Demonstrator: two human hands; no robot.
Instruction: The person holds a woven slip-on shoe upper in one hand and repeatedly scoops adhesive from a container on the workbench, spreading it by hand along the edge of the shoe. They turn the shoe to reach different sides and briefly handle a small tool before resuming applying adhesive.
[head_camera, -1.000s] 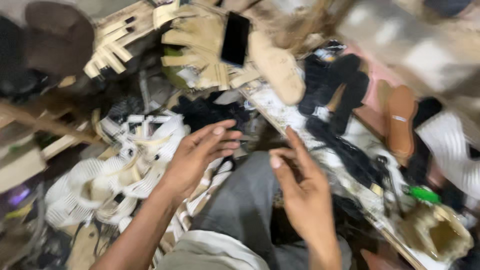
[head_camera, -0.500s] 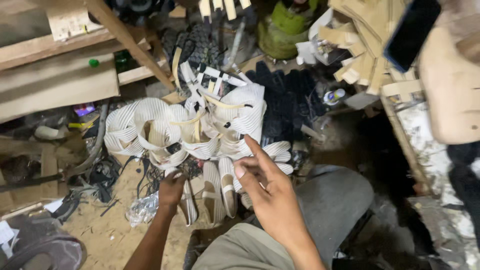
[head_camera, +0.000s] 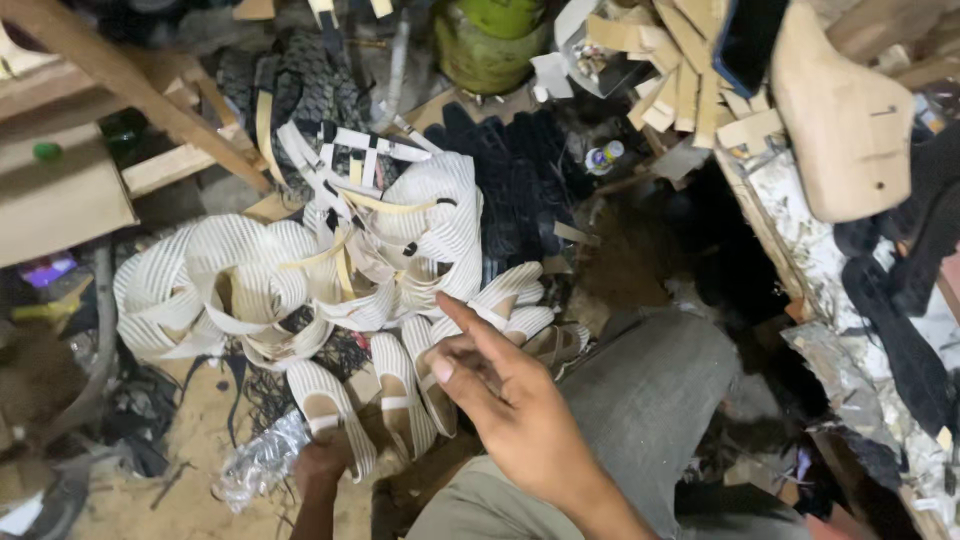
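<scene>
My left hand (head_camera: 322, 466) is low in the head view, curled around the heel end of a white striped sandal (head_camera: 325, 408) that lies on the floor; its fingers are mostly hidden. Two more white striped sandals (head_camera: 412, 385) lie beside that one. My right hand (head_camera: 515, 412) hovers above my grey trouser knee (head_camera: 655, 395), holding nothing, with its fingers loosely bent and apart and the forefinger reaching toward the sandals.
A heap of white striped sandal uppers (head_camera: 250, 285) fills the left centre. Behind it lie dark soles (head_camera: 510, 180) and a green container (head_camera: 490, 40). A tan wooden sole shape (head_camera: 850, 120) hangs at top right, a wooden plank (head_camera: 130, 95) at top left, crumpled clear plastic (head_camera: 262, 462) at the bottom.
The view has swung left and down onto the white sandal heap. My left hand has dropped to a sandal on the floor. My right hand stays raised over my knee.
</scene>
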